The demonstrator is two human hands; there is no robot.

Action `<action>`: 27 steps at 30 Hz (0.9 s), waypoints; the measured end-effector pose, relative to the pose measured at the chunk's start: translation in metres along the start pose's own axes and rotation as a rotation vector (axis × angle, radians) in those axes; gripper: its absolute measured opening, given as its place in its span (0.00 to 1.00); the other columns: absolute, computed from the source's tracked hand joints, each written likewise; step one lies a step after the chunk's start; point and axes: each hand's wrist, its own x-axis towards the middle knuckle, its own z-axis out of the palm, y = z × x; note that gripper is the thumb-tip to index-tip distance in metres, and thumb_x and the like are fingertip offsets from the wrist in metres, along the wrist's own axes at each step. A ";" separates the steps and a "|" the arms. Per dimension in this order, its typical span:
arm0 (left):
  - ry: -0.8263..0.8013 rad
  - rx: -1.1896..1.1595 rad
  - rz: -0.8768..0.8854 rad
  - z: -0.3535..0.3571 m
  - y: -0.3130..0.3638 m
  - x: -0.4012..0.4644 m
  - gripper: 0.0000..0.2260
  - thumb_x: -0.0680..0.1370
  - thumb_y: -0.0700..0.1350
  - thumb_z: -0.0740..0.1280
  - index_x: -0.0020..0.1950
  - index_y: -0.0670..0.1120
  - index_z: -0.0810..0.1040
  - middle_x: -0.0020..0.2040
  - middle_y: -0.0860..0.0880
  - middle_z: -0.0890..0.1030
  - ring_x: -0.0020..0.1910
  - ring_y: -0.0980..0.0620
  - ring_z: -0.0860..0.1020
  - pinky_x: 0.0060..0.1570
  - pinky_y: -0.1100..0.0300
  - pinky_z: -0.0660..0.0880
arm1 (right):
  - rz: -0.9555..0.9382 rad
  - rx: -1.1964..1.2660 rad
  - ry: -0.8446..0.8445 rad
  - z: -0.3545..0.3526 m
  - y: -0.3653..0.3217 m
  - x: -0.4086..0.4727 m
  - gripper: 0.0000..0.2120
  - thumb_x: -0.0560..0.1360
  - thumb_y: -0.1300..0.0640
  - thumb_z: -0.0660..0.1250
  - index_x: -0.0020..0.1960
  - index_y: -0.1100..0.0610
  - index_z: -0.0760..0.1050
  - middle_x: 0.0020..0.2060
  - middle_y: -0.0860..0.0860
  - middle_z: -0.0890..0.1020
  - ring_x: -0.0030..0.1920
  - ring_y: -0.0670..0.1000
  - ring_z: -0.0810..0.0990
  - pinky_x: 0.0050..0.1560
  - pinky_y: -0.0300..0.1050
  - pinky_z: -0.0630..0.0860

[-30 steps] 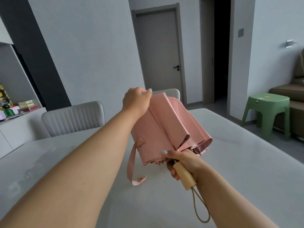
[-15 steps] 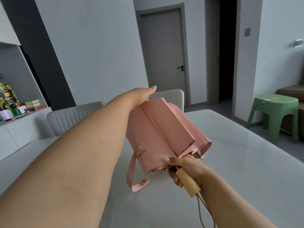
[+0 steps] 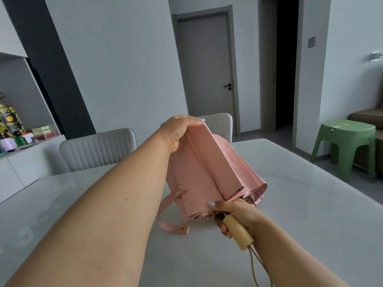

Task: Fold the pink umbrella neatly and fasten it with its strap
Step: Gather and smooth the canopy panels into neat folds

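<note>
The pink umbrella (image 3: pixel 209 170) is collapsed, its canopy panels lying in loose flat pleats, and it is held above the pale table (image 3: pixel 300 204). My right hand (image 3: pixel 236 214) grips the cream wooden handle (image 3: pixel 238 233) at the near end, thumb pressed on the canopy's rim. My left hand (image 3: pixel 180 131) grips the far top end of the canopy, fingers curled over the fabric. The pink strap (image 3: pixel 167 216) hangs loose on the left side, its gold snap end (image 3: pixel 182 229) dangling unfastened. A tan wrist cord (image 3: pixel 259 268) hangs from the handle.
Two grey padded chairs (image 3: pixel 99 150) stand behind the table. A green plastic stool (image 3: pixel 346 148) is at the right by a sofa. A white sideboard (image 3: pixel 22 162) at the left carries tins and boxes. A closed grey door (image 3: pixel 207 69) is ahead.
My left hand has shifted on the umbrella's far end and now curls over its top. The umbrella and right hand have stayed nearly in place; the camera view has shifted slightly.
</note>
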 end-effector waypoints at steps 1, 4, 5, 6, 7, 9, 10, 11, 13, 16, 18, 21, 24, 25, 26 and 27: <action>0.024 -0.003 0.031 0.001 -0.002 0.002 0.18 0.51 0.53 0.80 0.38 0.50 0.85 0.48 0.45 0.84 0.52 0.44 0.81 0.60 0.48 0.76 | -0.006 0.000 0.003 -0.001 0.001 0.000 0.21 0.63 0.50 0.75 0.45 0.67 0.79 0.25 0.59 0.75 0.22 0.52 0.72 0.23 0.40 0.71; 0.081 0.079 0.117 0.008 -0.002 -0.004 0.15 0.54 0.53 0.80 0.37 0.51 0.83 0.51 0.45 0.83 0.55 0.44 0.80 0.58 0.48 0.78 | -0.010 -0.001 0.017 -0.004 0.002 0.002 0.21 0.64 0.50 0.75 0.45 0.68 0.79 0.25 0.59 0.75 0.22 0.52 0.73 0.24 0.41 0.72; 0.084 0.107 0.139 0.011 0.000 -0.009 0.13 0.58 0.52 0.80 0.37 0.50 0.82 0.48 0.47 0.83 0.52 0.47 0.81 0.54 0.52 0.78 | -0.010 -0.002 0.021 -0.005 0.002 0.003 0.22 0.63 0.50 0.75 0.46 0.68 0.79 0.25 0.59 0.76 0.22 0.52 0.73 0.24 0.41 0.72; 0.087 0.125 0.166 0.015 0.001 -0.012 0.11 0.64 0.51 0.79 0.38 0.50 0.80 0.45 0.49 0.82 0.47 0.50 0.80 0.49 0.57 0.77 | -0.009 -0.002 0.026 -0.006 0.002 0.003 0.22 0.63 0.50 0.75 0.46 0.68 0.79 0.25 0.59 0.76 0.22 0.52 0.73 0.24 0.41 0.72; 0.101 0.141 0.190 0.018 0.002 -0.012 0.11 0.69 0.51 0.77 0.39 0.49 0.77 0.42 0.50 0.80 0.43 0.52 0.78 0.45 0.61 0.74 | -0.010 -0.004 0.029 -0.007 0.003 0.004 0.23 0.63 0.50 0.76 0.47 0.69 0.79 0.25 0.59 0.76 0.22 0.52 0.73 0.24 0.41 0.72; 0.163 0.175 0.232 0.023 0.002 -0.012 0.13 0.72 0.53 0.74 0.42 0.48 0.74 0.42 0.52 0.78 0.41 0.54 0.76 0.41 0.63 0.71 | -0.012 -0.009 0.031 -0.007 0.004 0.004 0.24 0.62 0.50 0.76 0.48 0.69 0.80 0.25 0.59 0.76 0.22 0.52 0.74 0.24 0.41 0.72; 0.193 0.185 0.235 0.023 0.003 -0.010 0.14 0.72 0.55 0.74 0.46 0.49 0.74 0.45 0.52 0.78 0.43 0.55 0.76 0.42 0.63 0.71 | -0.010 -0.010 0.030 -0.007 0.004 0.004 0.24 0.62 0.50 0.76 0.48 0.69 0.80 0.25 0.59 0.76 0.22 0.52 0.74 0.24 0.41 0.72; 0.211 0.186 0.224 0.023 0.004 -0.009 0.16 0.72 0.55 0.74 0.51 0.49 0.74 0.48 0.52 0.77 0.47 0.54 0.76 0.44 0.62 0.71 | -0.009 -0.012 0.028 -0.007 0.004 0.005 0.24 0.62 0.50 0.77 0.48 0.69 0.79 0.26 0.59 0.76 0.23 0.52 0.74 0.24 0.41 0.73; 0.206 0.227 0.162 0.022 0.005 -0.006 0.21 0.73 0.56 0.72 0.59 0.48 0.72 0.54 0.52 0.75 0.53 0.53 0.75 0.49 0.60 0.70 | -0.008 -0.019 0.028 -0.007 0.005 0.005 0.25 0.62 0.50 0.78 0.48 0.69 0.79 0.26 0.59 0.76 0.23 0.52 0.74 0.25 0.41 0.73; 0.169 0.308 0.103 0.020 0.008 -0.004 0.17 0.73 0.52 0.72 0.57 0.48 0.73 0.51 0.53 0.75 0.51 0.53 0.74 0.48 0.60 0.71 | 0.003 -0.032 0.035 -0.006 0.005 0.005 0.24 0.61 0.49 0.77 0.47 0.68 0.79 0.27 0.60 0.76 0.23 0.53 0.74 0.25 0.41 0.73; 0.203 0.223 0.091 0.019 0.011 -0.005 0.16 0.68 0.48 0.73 0.54 0.51 0.76 0.51 0.52 0.77 0.54 0.51 0.76 0.47 0.60 0.74 | 0.003 -0.034 0.038 -0.005 0.005 0.005 0.23 0.61 0.49 0.76 0.45 0.67 0.79 0.27 0.59 0.77 0.23 0.52 0.74 0.25 0.41 0.73; 0.276 0.084 0.079 0.015 0.010 -0.002 0.14 0.60 0.48 0.68 0.45 0.55 0.80 0.45 0.51 0.81 0.60 0.45 0.77 0.56 0.52 0.76 | -0.005 -0.030 0.050 -0.006 0.003 0.004 0.20 0.64 0.51 0.76 0.45 0.67 0.79 0.27 0.59 0.77 0.23 0.52 0.75 0.25 0.41 0.74; 0.275 0.272 0.103 0.016 0.008 -0.008 0.09 0.66 0.58 0.64 0.41 0.57 0.78 0.52 0.51 0.79 0.61 0.45 0.73 0.62 0.48 0.73 | -0.005 -0.026 0.067 -0.007 0.002 0.004 0.14 0.69 0.54 0.74 0.42 0.66 0.79 0.25 0.59 0.77 0.22 0.52 0.74 0.25 0.41 0.73; 0.272 0.398 0.110 0.017 0.009 -0.013 0.11 0.69 0.63 0.61 0.43 0.59 0.77 0.56 0.50 0.77 0.62 0.45 0.72 0.63 0.48 0.71 | -0.007 -0.031 0.076 -0.007 0.001 0.004 0.14 0.70 0.55 0.74 0.42 0.66 0.79 0.25 0.59 0.76 0.22 0.52 0.74 0.25 0.41 0.72; 0.242 0.526 0.129 0.020 0.009 -0.016 0.13 0.72 0.66 0.58 0.47 0.62 0.76 0.60 0.50 0.75 0.63 0.45 0.72 0.63 0.50 0.70 | -0.010 -0.038 0.084 -0.007 0.001 0.004 0.14 0.70 0.55 0.74 0.43 0.67 0.79 0.25 0.58 0.76 0.22 0.52 0.74 0.25 0.41 0.72; 0.178 0.624 0.158 0.024 0.009 -0.018 0.15 0.76 0.67 0.55 0.53 0.62 0.76 0.62 0.50 0.75 0.63 0.46 0.72 0.62 0.53 0.69 | -0.011 -0.046 0.091 -0.006 0.001 0.004 0.15 0.70 0.55 0.74 0.44 0.67 0.79 0.25 0.58 0.77 0.22 0.52 0.74 0.25 0.41 0.73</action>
